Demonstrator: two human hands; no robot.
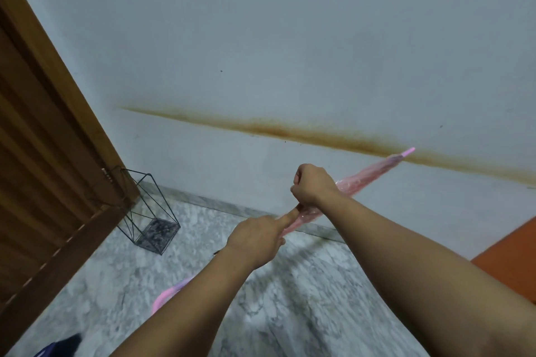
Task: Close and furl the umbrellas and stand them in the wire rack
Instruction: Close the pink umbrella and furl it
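Note:
A closed pink translucent umbrella (374,172) slants across the middle of the head view, its tip up at the right near the wall stain. Its pink curved handle (166,297) shows low, below my left forearm. My left hand (258,236) grips the folded canopy from below, index finger stretched along it. My right hand (311,184) is curled over the canopy a little farther up, pinching something small that I cannot make out. The black wire rack (145,209) stands on the floor at the left, by the wooden door, with no umbrella in it.
A wooden door (43,153) fills the left side. The white wall (290,52) with a brown stain runs behind. Marble floor (304,284) lies below. An orange surface (510,258) sits at the right edge. A dark object (62,346) peeks in at the bottom left.

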